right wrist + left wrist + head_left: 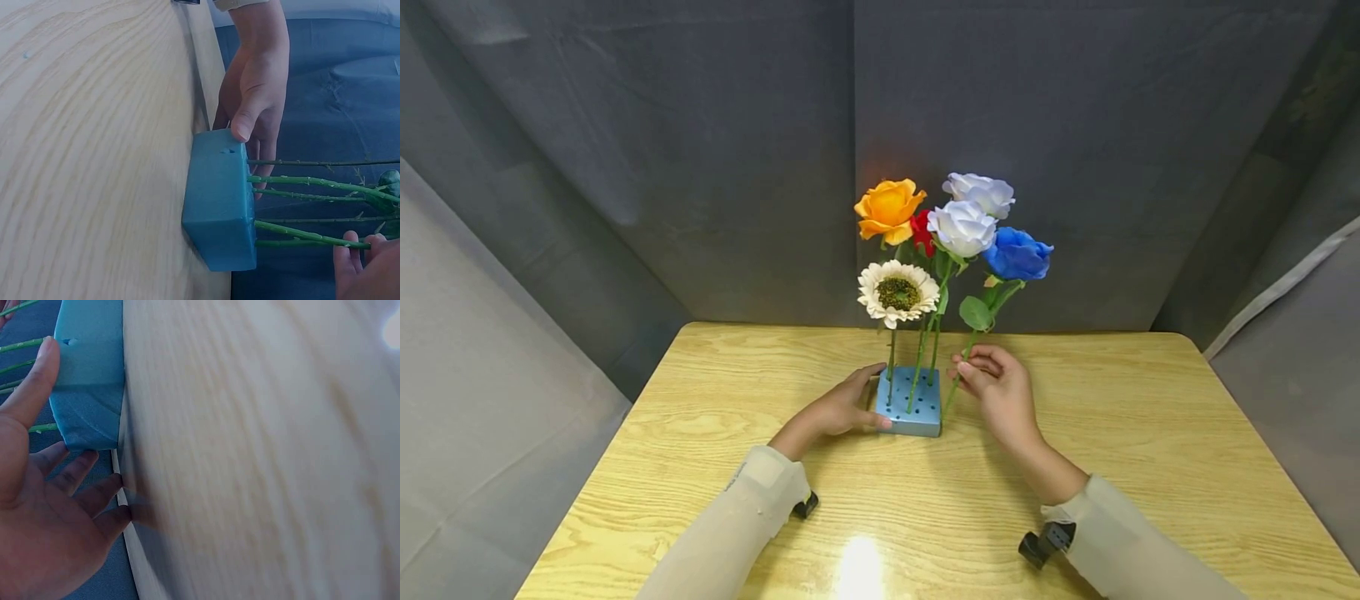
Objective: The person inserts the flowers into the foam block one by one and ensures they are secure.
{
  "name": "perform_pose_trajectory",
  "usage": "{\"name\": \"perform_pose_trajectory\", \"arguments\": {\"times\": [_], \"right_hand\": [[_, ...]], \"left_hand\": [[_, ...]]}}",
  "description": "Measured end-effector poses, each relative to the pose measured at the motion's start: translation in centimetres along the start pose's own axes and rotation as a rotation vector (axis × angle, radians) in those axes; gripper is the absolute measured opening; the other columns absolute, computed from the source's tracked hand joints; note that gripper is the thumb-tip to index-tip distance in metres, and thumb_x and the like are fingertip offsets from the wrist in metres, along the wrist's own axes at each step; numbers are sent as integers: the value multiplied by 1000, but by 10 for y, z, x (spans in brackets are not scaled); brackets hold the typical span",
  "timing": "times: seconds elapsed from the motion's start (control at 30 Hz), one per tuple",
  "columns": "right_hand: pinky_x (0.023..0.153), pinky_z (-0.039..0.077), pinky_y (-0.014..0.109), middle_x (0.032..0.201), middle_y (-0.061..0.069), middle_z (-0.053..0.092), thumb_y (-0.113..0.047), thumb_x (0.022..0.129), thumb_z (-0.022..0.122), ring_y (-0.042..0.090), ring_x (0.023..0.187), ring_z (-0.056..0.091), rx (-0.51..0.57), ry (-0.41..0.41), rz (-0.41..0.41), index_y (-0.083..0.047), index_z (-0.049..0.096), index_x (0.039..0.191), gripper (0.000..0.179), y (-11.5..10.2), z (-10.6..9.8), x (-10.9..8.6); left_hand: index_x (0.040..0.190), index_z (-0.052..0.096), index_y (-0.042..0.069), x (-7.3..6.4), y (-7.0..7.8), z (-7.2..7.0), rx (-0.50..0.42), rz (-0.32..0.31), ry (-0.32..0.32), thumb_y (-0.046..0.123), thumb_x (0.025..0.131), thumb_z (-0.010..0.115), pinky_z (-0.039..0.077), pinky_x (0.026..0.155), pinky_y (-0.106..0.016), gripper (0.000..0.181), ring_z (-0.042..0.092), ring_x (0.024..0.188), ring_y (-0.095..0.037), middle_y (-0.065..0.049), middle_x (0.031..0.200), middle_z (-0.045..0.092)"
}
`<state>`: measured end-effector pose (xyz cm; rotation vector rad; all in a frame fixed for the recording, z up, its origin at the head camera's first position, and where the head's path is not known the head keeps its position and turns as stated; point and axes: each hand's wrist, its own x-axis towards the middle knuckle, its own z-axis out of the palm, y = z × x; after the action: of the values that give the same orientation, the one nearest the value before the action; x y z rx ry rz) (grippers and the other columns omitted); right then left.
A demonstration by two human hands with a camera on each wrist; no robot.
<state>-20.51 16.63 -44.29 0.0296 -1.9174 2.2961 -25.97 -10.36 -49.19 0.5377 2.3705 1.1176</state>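
A light blue block with rows of holes stands on the table. Upright in it are artificial flowers: an orange rose, a cream sunflower, white roses and a partly hidden red flower. My left hand rests against the block's left side, thumb on its front edge, fingers spread. Right of the block, my right hand pinches the green stem of a blue rose. That stem leans, its lower end at the block's right edge; whether it sits in a hole I cannot tell.
The wooden table extends on both sides of the block and in front of it. Grey curtains hang behind the table's far edge. Small black cameras are strapped at both sleeves.
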Motion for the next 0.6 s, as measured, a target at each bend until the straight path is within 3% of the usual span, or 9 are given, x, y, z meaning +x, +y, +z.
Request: {"name": "perform_pose_trajectory", "arguments": {"times": [0.6], "right_hand": [[84, 61, 33, 92, -4, 76, 15, 96, 61, 10, 80, 76, 28, 41, -52, 18, 55, 112, 17, 7, 10, 6]], "left_hand": [[167, 18, 22, -1, 1, 0, 5, 21, 8, 40, 84, 86, 25, 123, -58, 109, 22, 155, -37, -14, 170, 19]]}}
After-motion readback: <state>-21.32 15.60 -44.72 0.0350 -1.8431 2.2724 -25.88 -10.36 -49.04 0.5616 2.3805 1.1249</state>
